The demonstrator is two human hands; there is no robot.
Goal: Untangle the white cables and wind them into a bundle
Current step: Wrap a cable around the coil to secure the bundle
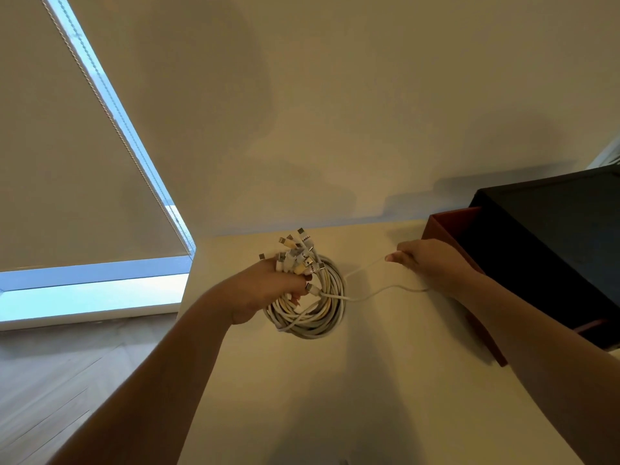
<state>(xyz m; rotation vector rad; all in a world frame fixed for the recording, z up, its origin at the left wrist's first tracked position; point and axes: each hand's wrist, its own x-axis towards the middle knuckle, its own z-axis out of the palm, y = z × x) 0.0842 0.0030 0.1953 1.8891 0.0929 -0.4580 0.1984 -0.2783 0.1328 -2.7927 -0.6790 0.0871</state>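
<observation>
My left hand (265,290) grips a round coil of white cables (322,313) above the cream table (335,397). Several plug ends (298,253) stick up out of my fist. One loose white strand (375,292) runs from the coil's right side across to my right hand (426,263), which pinches it and holds it out to the right. A second stretch of that strand (364,267) loops back from my fingers to the coil.
A dark open box with reddish-brown sides (536,250) stands on the table at the right, right behind my right hand. A window with a roller blind (67,162) fills the left. The table's left edge drops to wooden floor (50,380).
</observation>
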